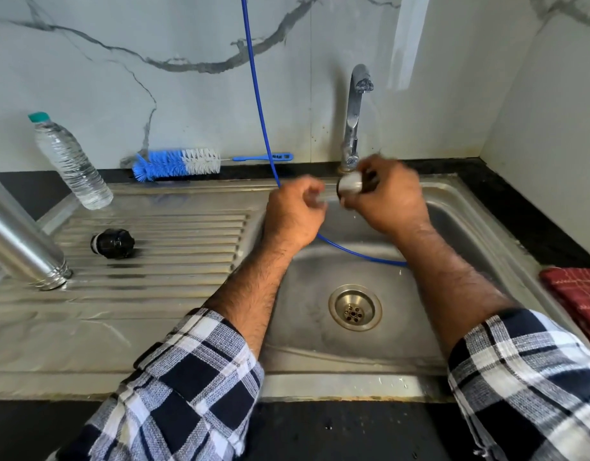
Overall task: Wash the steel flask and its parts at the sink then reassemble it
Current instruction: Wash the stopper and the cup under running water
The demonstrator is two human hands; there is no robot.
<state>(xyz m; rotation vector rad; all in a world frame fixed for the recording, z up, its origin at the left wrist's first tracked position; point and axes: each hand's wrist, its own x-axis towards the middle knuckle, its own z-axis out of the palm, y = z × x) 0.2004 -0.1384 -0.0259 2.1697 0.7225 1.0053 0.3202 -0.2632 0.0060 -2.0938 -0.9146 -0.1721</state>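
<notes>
Now right hand grips flask cap over sink.

Brushed steel sink, glossy marble wall

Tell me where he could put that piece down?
Bare ribs lie between the black stopper and the basin; the drainboard's front strip is bare too. Its back edge is crowded: bottle, brush, flask at left.
</notes>
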